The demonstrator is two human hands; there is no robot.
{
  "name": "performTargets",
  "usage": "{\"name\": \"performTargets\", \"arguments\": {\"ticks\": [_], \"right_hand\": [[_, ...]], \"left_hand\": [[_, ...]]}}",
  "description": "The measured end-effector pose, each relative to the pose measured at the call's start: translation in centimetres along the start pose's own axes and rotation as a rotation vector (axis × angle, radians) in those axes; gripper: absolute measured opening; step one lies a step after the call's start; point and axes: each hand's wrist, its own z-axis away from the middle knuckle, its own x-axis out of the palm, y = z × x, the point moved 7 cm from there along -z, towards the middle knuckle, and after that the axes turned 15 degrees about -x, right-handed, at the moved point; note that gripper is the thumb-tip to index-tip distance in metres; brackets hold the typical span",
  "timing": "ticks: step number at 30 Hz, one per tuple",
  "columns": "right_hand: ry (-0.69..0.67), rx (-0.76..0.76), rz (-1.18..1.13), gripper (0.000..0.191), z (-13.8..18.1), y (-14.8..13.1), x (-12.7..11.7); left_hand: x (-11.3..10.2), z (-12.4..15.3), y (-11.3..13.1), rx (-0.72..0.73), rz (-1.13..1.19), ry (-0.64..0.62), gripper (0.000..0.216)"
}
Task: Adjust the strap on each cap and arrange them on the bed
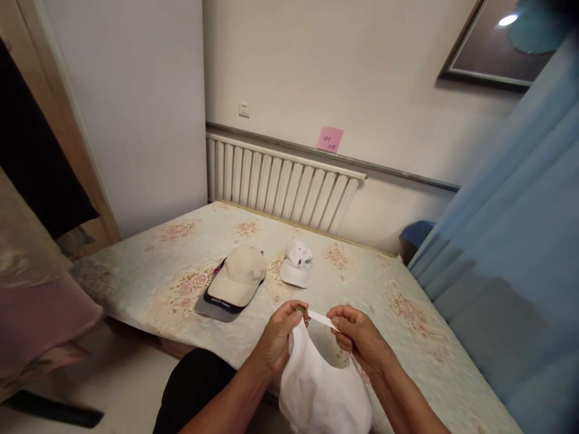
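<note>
I hold a white cap [323,386] upside down in front of me, over the near edge of a bed. My left hand [280,334] pinches the cap's back at a small brass buckle. My right hand [359,334] pinches the other end of the white adjusting strap [322,319], which stretches between both hands. On the bed beyond lie a stack of caps with a beige cap [239,276] on top of dark ones, and a small white cap [297,264] to its right.
The bed [181,265] has a pale floral cover. A white radiator [280,181] with a pink note [330,139] above it lines the far wall. Blue curtain [520,253] hangs at right. Folded bedding [31,301] sits at left.
</note>
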Motion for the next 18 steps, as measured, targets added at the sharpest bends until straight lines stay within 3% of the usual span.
{"name": "performTargets", "arguments": {"ticks": [18], "right_hand": [[0.049, -0.016, -0.012, 0.019, 0.11, 0.2, 0.32]], "left_hand": [[0.3, -0.05, -0.62, -0.04, 0.059, -0.001, 0.024]]}}
